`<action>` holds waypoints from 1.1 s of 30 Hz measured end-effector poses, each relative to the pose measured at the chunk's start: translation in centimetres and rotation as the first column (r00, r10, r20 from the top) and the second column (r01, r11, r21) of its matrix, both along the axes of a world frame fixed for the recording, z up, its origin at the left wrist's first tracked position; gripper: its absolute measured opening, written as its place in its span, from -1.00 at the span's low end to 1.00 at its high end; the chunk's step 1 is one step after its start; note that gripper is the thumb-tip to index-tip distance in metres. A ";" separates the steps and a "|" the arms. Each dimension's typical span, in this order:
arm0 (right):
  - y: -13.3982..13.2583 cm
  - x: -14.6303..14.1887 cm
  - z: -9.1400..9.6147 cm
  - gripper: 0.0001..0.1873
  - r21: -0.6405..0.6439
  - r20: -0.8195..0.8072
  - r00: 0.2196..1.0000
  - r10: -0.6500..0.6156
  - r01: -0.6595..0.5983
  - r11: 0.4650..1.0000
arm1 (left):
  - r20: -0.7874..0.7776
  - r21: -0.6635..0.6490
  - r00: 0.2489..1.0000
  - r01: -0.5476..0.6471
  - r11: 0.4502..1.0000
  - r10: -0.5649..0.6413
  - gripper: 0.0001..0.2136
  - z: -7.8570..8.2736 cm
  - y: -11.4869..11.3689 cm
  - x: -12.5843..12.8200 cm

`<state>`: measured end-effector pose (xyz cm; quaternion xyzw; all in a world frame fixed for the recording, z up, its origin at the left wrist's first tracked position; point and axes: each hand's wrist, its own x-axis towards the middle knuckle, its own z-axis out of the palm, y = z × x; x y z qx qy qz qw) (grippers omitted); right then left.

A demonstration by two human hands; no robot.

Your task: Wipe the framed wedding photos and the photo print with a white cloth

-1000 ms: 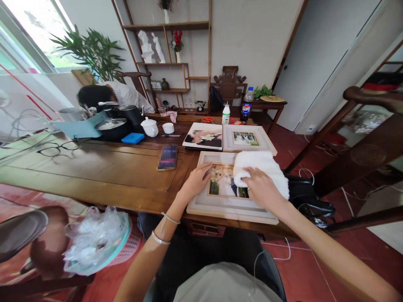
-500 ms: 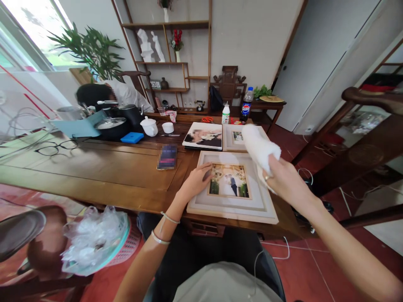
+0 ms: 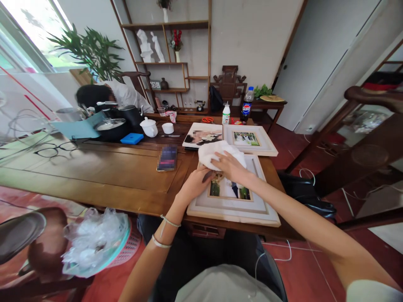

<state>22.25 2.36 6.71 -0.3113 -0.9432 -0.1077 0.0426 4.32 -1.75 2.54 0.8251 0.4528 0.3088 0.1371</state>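
A white picture frame [image 3: 234, 205] with a wedding photo lies flat at the near edge of the wooden table [image 3: 103, 167]. My left hand [image 3: 193, 183] rests on the frame's left side, fingers flat, pinning it down. My right hand [image 3: 231, 167] presses a white cloth [image 3: 214, 153] onto the frame's upper left corner, its fingers closed on the cloth. Behind it lie a second white framed photo [image 3: 250, 140] and a frameless photo print [image 3: 203, 136].
A phone [image 3: 167, 157] lies left of the frame. Glasses [image 3: 53, 149], a blue box [image 3: 132, 138], a white teapot [image 3: 149, 126] and a kettle stand farther left, where another person leans over the table. Bottles [image 3: 246, 107] stand at the back. A basket of plastic [image 3: 96, 243] sits near my left knee.
My right hand wiped the photo with the cloth, lifted it up to the right, and has now brought it down onto the frame's upper left corner. The left hand stayed on the frame.
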 end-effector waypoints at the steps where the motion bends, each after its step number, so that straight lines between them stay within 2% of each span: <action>1: -0.1 1.0 0.1 -0.39 -0.004 0.004 0.999 -0.032 0.032 0.999 | 0.012 -0.001 1.000 0.009 1.000 -0.009 -0.71 0.0 0.0 0.0; 7: -1.9 8.3 1.8 -0.34 0.030 0.091 0.969 -0.228 0.226 0.974 | 0.021 -0.024 1.000 -0.018 1.000 0.019 -0.63 -0.6 0.3 -0.1; 10: -3.7 9.8 2.1 -0.36 0.067 0.124 0.941 -0.314 0.307 0.949 | 0.024 -0.028 0.999 -0.028 0.999 0.029 -0.64 -0.6 0.3 -0.1; 14: -8.2 8.1 2.2 -0.40 0.055 0.128 0.947 -0.295 0.290 0.956 | 0.027 -0.032 0.999 -0.038 0.999 0.039 -0.64 -0.6 0.4 -0.1; 18: -14.1 5.5 3.2 -0.41 -0.066 0.135 0.955 -0.265 0.276 0.959 | 0.020 -0.028 0.999 -0.037 0.999 0.037 -0.63 -0.8 0.4 -0.1; 21: -16.6 4.8 3.7 -0.39 -0.151 0.109 0.964 -0.243 0.258 0.954 | 0.010 -0.020 0.999 -0.032 0.999 0.032 -0.63 -0.9 0.4 -0.1; 23: -16.4 5.1 3.2 -0.37 -0.175 0.061 0.966 -0.251 0.258 0.950 | 0.007 -0.019 1.000 -0.030 0.999 0.030 -0.63 -0.9 0.4 -0.1; 25: -14.6 5.8 2.2 -0.35 -0.159 0.012 0.959 -0.285 0.283 0.946 | 0.004 -0.023 1.000 -0.027 0.999 0.028 -0.63 -0.8 0.3 -0.1; 29: -8.7 7.8 0.1 -0.35 -0.019 -0.070 0.926 -0.372 0.372 0.928 | 0.000 -0.020 1.000 -0.023 1.000 0.023 -0.63 -0.6 0.2 -0.1; 33: -4.0 8.6 -0.4 -0.34 0.064 -0.099 0.911 -0.401 0.408 0.911 | 0.006 -0.022 1.000 -0.026 0.999 0.026 -0.64 -0.6 0.2 -0.1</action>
